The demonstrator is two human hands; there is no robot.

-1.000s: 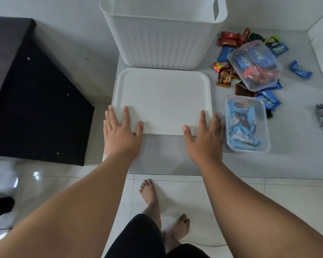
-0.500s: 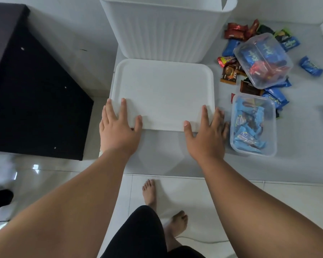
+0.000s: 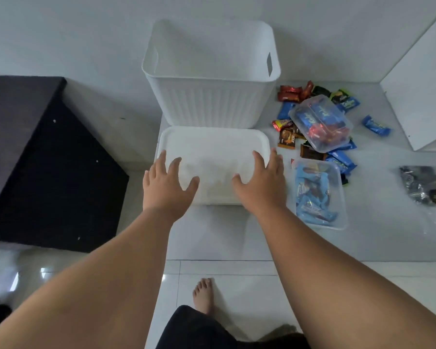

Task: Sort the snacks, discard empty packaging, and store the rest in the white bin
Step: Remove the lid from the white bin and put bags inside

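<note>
A tall ribbed white bin stands on the white table against the wall, and nothing shows inside it. In front of it lies a flat white tray. My left hand and my right hand are over the tray's near part with fingers spread, holding nothing. To the right, a clear tub holds blue snack packets. A second clear tub with blue and red packets sits tilted on a heap of loose wrapped snacks.
A dark cloth-covered block fills the left side. A white panel leans at the far right. A clear bag with dark items lies at the right edge. My bare foot stands on the tiled floor below.
Both hands have moved forward from the tray's near edge onto its surface. The camera has tipped up, so the bin's open top now shows.
</note>
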